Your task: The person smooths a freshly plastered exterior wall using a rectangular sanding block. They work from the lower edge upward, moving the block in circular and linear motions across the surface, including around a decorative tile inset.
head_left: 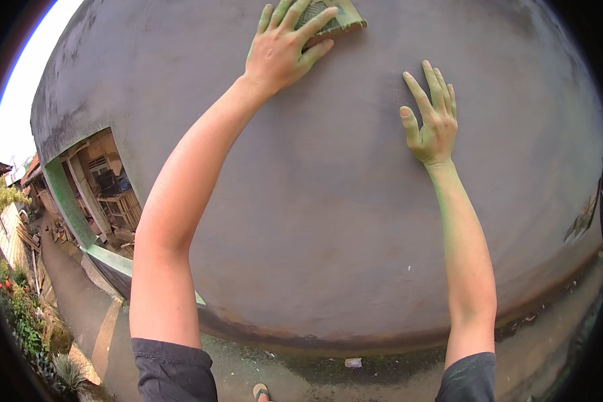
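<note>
My left hand [279, 57] is raised to the upper part of a grey wall [328, 221]. Its fingers are spread over a folded greenish-yellow piece of sandpaper [347, 17] with a printed back and a ragged lower edge, holding it against the wall. The top of the sheet runs out of view. Lower and to the right, my right hand [435, 120] has its fingers apart near the wall, with nothing in it; whether the palm touches the surface I cannot tell. Green dust coats both hands and part of the right forearm.
An opening with a green frame [67, 194] is at the left, showing wooden furniture [119, 209] inside. Plants [27, 311] line the path at the far left. By the wall's base lies a pale lump [353, 362], and a sandalled foot [261, 392] shows below.
</note>
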### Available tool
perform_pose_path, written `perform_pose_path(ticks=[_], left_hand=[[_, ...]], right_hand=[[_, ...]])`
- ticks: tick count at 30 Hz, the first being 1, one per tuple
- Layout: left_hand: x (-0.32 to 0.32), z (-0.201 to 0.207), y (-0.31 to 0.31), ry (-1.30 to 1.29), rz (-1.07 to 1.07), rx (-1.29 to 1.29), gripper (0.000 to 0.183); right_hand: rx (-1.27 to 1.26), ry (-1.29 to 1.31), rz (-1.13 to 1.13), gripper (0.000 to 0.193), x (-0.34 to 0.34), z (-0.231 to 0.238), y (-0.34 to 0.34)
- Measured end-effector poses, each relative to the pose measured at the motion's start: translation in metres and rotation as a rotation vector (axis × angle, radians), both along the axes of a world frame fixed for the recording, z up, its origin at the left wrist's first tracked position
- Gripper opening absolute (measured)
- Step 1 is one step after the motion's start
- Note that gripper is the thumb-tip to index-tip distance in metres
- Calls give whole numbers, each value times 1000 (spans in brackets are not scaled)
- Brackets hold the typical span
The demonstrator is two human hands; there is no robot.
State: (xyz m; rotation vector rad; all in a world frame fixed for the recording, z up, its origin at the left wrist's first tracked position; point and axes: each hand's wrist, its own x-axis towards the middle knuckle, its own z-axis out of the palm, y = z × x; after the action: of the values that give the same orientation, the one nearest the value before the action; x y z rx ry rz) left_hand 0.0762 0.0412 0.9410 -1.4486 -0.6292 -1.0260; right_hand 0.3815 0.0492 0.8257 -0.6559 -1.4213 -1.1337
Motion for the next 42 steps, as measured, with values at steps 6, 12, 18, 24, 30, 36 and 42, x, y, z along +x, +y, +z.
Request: perform_pose_path(ticks=[6, 12, 18, 24, 30, 36, 42], left_hand=[[-23, 26, -16, 123, -42, -81, 59], [28, 68, 19, -372, -54, 23, 62], [45, -26, -5, 169, -68, -46, 57], [7, 64, -12, -258, -110, -143, 62], [31, 37, 17, -308, -30, 6, 60], [36, -142, -20, 110, -56, -276, 65], [-2, -100, -19, 445, -32, -316, 69]], right_hand=[[35, 2, 9, 49, -3, 1, -3], [4, 3, 43, 49, 0, 0, -1], [18, 23, 134, 50, 0, 1, 1], [48, 27, 96, 49, 0, 1, 1], [74, 56, 185, 51, 0, 2, 4], [55, 82, 185, 54, -1, 2, 5], [52, 91, 161, 53, -3, 1, 2]])
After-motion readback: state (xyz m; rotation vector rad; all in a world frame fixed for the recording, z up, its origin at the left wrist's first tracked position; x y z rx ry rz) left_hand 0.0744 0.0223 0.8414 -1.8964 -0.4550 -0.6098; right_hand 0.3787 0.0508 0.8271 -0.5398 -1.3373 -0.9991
